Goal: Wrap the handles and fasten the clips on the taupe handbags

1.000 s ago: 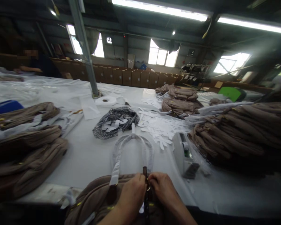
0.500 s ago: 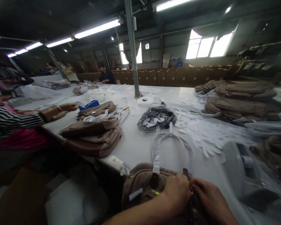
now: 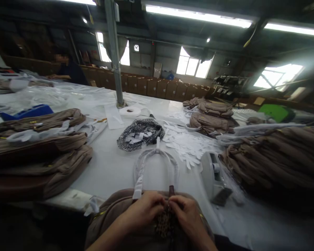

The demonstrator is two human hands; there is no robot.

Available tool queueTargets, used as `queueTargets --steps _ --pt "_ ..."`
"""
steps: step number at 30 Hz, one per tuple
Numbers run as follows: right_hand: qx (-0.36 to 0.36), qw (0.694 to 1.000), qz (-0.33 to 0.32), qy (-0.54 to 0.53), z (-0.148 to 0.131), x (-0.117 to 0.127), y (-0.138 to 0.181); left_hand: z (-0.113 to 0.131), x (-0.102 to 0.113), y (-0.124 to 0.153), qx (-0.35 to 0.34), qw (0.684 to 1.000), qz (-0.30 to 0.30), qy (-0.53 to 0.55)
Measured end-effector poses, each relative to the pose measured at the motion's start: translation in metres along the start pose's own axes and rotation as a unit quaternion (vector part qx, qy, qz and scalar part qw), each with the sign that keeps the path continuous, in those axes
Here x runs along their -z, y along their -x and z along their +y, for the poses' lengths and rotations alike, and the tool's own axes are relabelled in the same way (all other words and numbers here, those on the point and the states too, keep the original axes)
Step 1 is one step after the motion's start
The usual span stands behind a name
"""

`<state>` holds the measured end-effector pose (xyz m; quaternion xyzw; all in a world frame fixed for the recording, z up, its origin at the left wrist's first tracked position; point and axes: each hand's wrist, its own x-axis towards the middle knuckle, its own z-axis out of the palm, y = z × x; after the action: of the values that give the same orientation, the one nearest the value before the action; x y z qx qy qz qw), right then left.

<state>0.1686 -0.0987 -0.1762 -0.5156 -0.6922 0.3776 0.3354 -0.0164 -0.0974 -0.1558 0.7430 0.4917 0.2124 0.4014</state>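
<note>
From the head view, my left hand (image 3: 143, 211) and my right hand (image 3: 187, 218) sit close together at the near edge of the white worktop (image 3: 112, 167), both on top of a brown bag (image 3: 115, 216) that lies right in front of me. Each grip is nearly closed, fingers curled in and pinched on a small dark piece (image 3: 170, 200) at the bag's top seam, where a brown tab (image 3: 171, 190) pokes up between my fingertips. Below my knuckles a patterned, speckled strip (image 3: 163, 226) hangs down, but it is too dim to tell whether it is a chain or a lining, and my own fingers hide the exact point I pinch. The bag's handles, wrapped in white paper (image 3: 157, 157), arch away from me and lie flat on the worktop. The bag's lower part is cut off by the frame, as are my forearms. Just to the right stands a white tape dispenser (image 3: 211, 174), near the bag but apart from it. Stacks of brown bags (image 3: 42, 157) lie to the left and more (image 3: 274, 160) to the right, their edges smeared and dark. Further off sit a speckled pouch of paper scraps (image 3: 140, 134) and loose white paper cut-outs (image 3: 188, 144).
</note>
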Motion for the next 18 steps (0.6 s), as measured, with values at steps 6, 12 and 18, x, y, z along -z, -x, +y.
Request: queueTargets --steps 6,12,18 --pt "-0.074 0.991 -0.004 -0.107 0.012 -0.006 0.002 -0.006 0.022 0.02 0.053 0.998 0.001 -0.043" --pt "-0.115 0.973 0.004 -0.201 0.013 -0.009 0.002 -0.01 0.036 0.025 0.087 0.992 0.071 -0.051" --pt "-0.094 0.99 0.005 -0.103 0.007 -0.006 0.002 -0.02 0.035 0.015 0.095 0.985 0.088 0.117"
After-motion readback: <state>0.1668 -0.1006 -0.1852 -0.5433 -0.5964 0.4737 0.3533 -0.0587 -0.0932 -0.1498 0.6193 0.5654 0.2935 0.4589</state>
